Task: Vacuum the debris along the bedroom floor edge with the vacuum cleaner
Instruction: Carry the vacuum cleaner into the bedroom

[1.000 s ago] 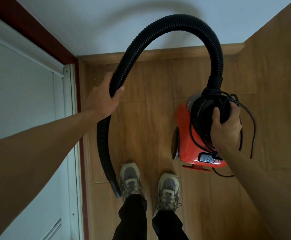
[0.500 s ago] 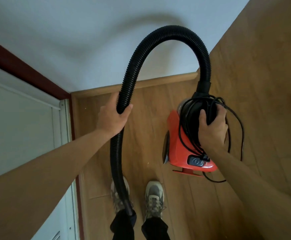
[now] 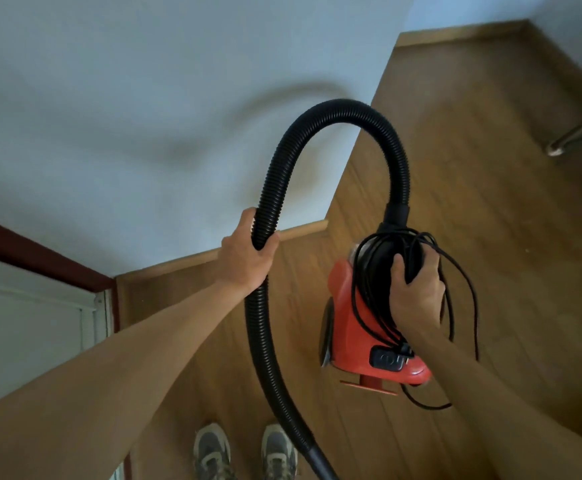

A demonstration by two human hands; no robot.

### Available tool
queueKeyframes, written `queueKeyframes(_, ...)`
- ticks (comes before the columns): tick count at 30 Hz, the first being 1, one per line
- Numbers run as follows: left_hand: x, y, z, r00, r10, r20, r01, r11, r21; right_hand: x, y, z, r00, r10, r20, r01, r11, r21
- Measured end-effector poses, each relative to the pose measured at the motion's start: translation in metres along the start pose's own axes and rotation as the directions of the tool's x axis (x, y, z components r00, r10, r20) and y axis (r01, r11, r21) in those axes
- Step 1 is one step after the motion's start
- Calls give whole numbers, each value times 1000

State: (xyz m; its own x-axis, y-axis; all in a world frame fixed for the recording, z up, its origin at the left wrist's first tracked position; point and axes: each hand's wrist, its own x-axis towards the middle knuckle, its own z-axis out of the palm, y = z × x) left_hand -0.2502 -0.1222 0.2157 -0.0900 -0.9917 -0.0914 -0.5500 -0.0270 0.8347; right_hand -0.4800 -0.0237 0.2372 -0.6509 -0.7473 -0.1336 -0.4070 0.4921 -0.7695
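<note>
The vacuum (image 3: 346, 327), a red canister, is held clear of the floor (image 3: 490, 209) by the right hand (image 3: 417, 299), whose fingers (image 3: 431, 268) are curled round the black handle (image 3: 411, 261) at its top together with loops of the cord (image 3: 464, 289). The left hand (image 3: 244, 261) is wrapped tightly round the hose (image 3: 320, 116), which arches above both hands and falls past the shoes (image 3: 210, 448) to a nozzle (image 3: 319, 462) cut off at the bottom of the view. The step in hand is judged to be carrying the machine into position, with suction not yet begun. It would be done well if the vacuum were set down upright on the floor near the skirting (image 3: 185, 265) under the wall (image 3: 144, 98) before anything else is tried. The cord should then be freed from the handle and plugged in, since dangling loops could be trodden on or snagged. The hose would be better gripped lower, nearer the nozzle, so that the tip can be steered along the join of skirting and floor and into the corner by the door (image 3: 23, 323). No debris can be made out from here, so the edge should be followed slowly and in full. The chair leg (image 3: 573, 138) at the far right is well apart.
</note>
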Motion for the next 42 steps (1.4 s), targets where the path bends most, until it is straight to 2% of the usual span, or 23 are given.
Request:
queueKeyframes(14,38,241,-18,948,300,105,-301,954,-6,38,-121,-191,971,-30,-237,36,999,23)
queueKeyframes(20,43,337,-30,876,460,147,-468,884,21,33,-166,-262,937,6,-348,19,998,68)
queueKeyframes(28,43,428,-31,740,620,260,-615,781,-109,6,-211,-336,877,58,-478,-14,995,94)
queueKeyframes(32,33,471,-35,659,668,344,-648,738,-192,-22,-233,-378,816,129,-564,-69,990,127)
queueKeyframes(37,11,522,-22,559,720,411,-670,684,-287,-66,-240,-432,697,153,-700,-120,988,96)
queueKeyframes(42,-49,579,-7,397,813,427,-776,546,-317,-122,-225,-487,554,211,-805,-167,976,141)
